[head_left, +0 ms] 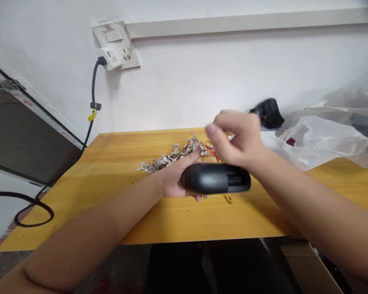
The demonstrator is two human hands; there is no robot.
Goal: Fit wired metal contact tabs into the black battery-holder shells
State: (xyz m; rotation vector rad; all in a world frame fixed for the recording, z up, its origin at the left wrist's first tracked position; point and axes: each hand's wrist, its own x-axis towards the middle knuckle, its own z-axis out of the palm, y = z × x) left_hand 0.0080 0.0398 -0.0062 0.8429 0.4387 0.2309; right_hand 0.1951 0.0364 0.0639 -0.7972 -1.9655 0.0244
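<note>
A smooth black rounded casing (207,178) lies in my left hand (175,178), whose thumb and fingers hold its left end; its right end shows an open recess. My right hand (241,136) is raised just above the casing's right end, fingers curled in, slightly blurred. Whether anything small sits between its thumb and fingers cannot be made out. Behind my hands, a pile of small silvery metal pieces (164,160) lies on the wooden table (171,222), with thin red wires (213,151) at its right side.
Another black casing (271,114) rests near the wall at the back right, beside translucent plastic bags (325,139). A wall socket (119,45) with a plugged-in adapter feeds a dark cable (93,90) down the left side. A cardboard box (309,265) stands below the table's front edge.
</note>
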